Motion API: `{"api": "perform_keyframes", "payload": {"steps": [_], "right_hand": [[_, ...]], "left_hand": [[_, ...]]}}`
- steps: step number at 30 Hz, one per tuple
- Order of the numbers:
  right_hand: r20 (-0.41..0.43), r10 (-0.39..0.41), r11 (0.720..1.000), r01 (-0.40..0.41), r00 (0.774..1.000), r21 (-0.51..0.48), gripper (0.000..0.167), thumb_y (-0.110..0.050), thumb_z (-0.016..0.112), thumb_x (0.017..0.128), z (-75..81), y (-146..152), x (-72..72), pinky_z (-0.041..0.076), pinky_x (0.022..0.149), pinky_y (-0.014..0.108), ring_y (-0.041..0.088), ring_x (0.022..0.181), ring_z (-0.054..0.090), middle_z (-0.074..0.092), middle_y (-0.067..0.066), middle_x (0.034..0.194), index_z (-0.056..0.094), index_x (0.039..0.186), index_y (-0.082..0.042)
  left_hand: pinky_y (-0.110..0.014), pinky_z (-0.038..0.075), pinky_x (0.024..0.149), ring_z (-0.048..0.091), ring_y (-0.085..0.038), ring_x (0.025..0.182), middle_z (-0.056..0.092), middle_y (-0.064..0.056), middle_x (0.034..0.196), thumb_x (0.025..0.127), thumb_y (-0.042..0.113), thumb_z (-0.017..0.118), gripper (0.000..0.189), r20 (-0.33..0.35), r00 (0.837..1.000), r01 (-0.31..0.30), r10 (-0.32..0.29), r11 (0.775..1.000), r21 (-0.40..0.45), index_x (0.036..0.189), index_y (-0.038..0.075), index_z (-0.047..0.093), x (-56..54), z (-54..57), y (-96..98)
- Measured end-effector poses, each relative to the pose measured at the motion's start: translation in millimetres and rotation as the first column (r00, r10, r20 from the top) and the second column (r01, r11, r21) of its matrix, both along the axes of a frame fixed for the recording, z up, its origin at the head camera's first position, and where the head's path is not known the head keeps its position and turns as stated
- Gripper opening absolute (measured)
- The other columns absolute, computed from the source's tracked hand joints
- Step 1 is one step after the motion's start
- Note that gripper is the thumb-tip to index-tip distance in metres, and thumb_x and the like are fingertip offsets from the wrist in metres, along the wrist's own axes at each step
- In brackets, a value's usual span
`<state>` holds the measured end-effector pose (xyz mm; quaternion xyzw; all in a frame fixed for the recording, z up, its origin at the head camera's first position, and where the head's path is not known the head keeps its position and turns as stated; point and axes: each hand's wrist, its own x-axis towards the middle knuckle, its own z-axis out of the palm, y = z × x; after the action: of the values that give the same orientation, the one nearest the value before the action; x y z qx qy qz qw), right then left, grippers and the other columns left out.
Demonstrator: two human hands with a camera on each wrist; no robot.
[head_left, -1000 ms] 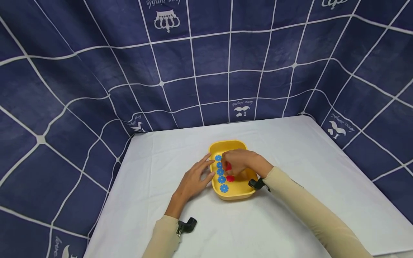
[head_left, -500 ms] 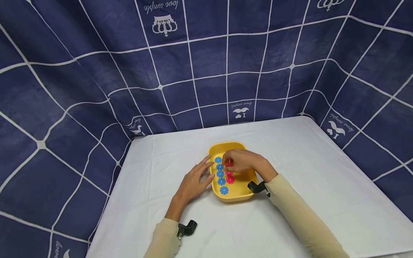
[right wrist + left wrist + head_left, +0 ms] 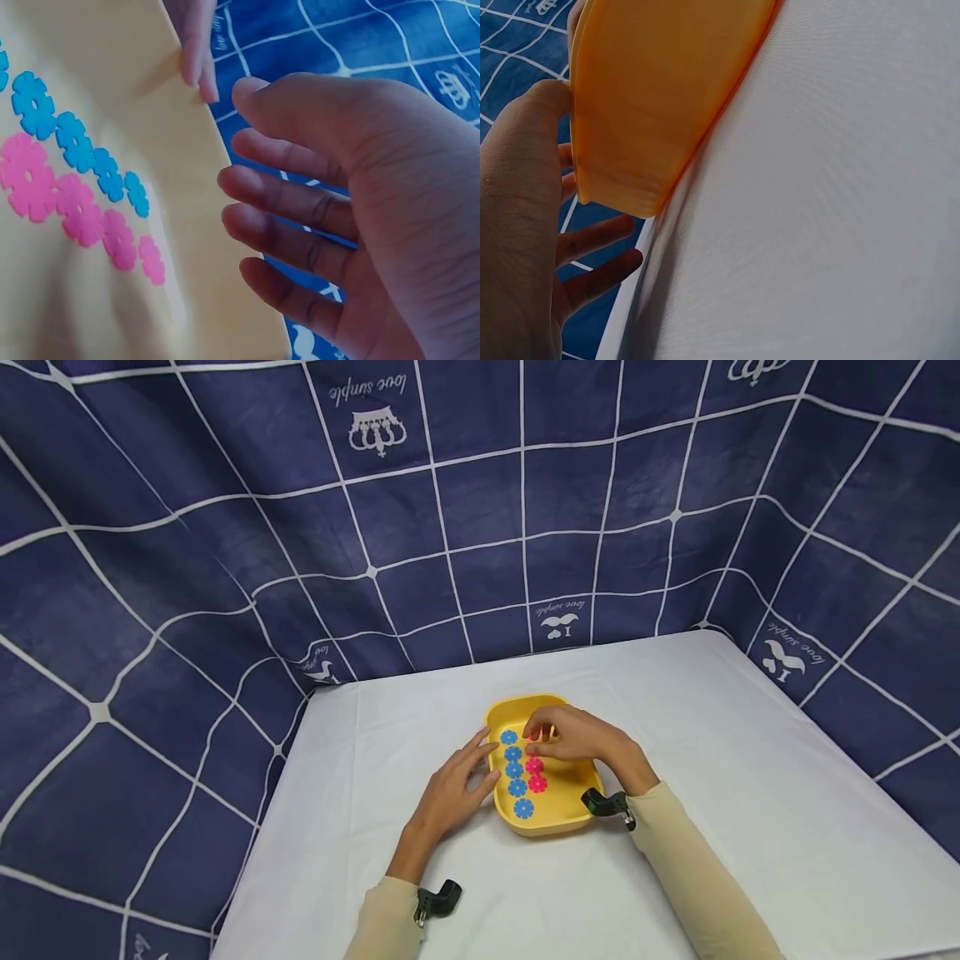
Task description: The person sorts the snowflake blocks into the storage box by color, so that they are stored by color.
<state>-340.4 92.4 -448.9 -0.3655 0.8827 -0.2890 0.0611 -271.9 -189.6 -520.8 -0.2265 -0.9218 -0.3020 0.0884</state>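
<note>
A yellow plastic tray (image 3: pixel 566 793) holds a row of several blue flower-shaped snowflake discs (image 3: pixel 513 770). Beside them runs a shorter row of pink snowflake discs (image 3: pixel 537 783), partly hidden under the right hand in the head view. My right hand (image 3: pixel 573 732) hovers over the tray's far right part; the right wrist view shows its thumb and fingers (image 3: pixel 277 225) apart with nothing between them. At the tray's left wall, my left hand (image 3: pixel 450 789) stays with spread fingers, its thumb (image 3: pixel 549 97) right at the rim in the left wrist view.
The tray stands on a table with a white cloth (image 3: pixel 405 710). A dark blue curtain with white grid lines (image 3: pixel 480 502) hangs behind and at both sides. A black camera (image 3: pixel 438 899) is strapped on the left wrist, another (image 3: pixel 603 803) on the right.
My right hand has drawn slightly up and to the right, its fingers parting, and more pink discs show below it. The left hand keeps its place at the tray's side.
</note>
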Motion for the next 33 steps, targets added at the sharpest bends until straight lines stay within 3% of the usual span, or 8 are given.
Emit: {"api": "perform_keyframes", "payload": {"steps": [7,12,19,33], "right_hand": [[0.023,-0.044,0.997,0.046,0.999,-0.064,0.028,-0.027,0.081,0.098,1.6,12.4,2.9,0.06,0.092,0.039,0.013,0.095,0.066,0.073,-0.007,0.105,0.078,0.119,-0.009],[0.039,-0.097,0.989,0.101,0.995,-0.107,0.025,-0.023,0.08,0.098,3.8,26.7,4.5,0.061,0.089,0.038,0.016,0.095,0.065,0.072,-0.006,0.102,0.076,0.119,-0.01],[0.02,-0.164,0.979,0.165,0.986,-0.122,0.026,-0.023,0.08,0.099,4.1,51.4,6.4,0.06,0.093,0.043,0.018,0.096,0.064,0.073,-0.004,0.104,0.077,0.12,-0.009],[0.021,-0.311,0.947,0.312,0.95,-0.08,0.032,-0.027,0.08,0.099,-16.0,110.0,8.0,0.058,0.092,0.045,0.02,0.096,0.063,0.072,-0.001,0.105,0.077,0.124,-0.006]], "left_hand": [[-0.053,0.052,0.111,0.06,-0.014,0.138,0.028,0.023,0.174,0.107,0.048,0.062,0.053,-0.019,1.0,0.0,0.0,1.0,-0.007,0.156,0.029,0.058,0.4,-1.0,0.2],[-0.055,0.052,0.111,0.061,-0.015,0.138,0.029,0.022,0.174,0.107,0.049,0.063,0.053,-0.025,1.0,0.0,0.0,1.0,-0.003,0.156,0.03,0.058,-0.6,-2.3,0.3],[-0.054,0.052,0.112,0.06,-0.015,0.139,0.03,0.02,0.174,0.107,0.047,0.064,0.052,-0.027,1.0,-0.002,0.002,1.0,-0.006,0.156,0.031,0.058,-1.4,-2.8,0.7],[-0.052,0.053,0.111,0.065,-0.014,0.133,0.027,0.025,0.174,0.107,0.052,0.061,0.053,-0.007,1.0,-0.013,0.013,1.0,-0.002,0.156,0.031,0.058,-3.9,-1.6,1.7]]}}
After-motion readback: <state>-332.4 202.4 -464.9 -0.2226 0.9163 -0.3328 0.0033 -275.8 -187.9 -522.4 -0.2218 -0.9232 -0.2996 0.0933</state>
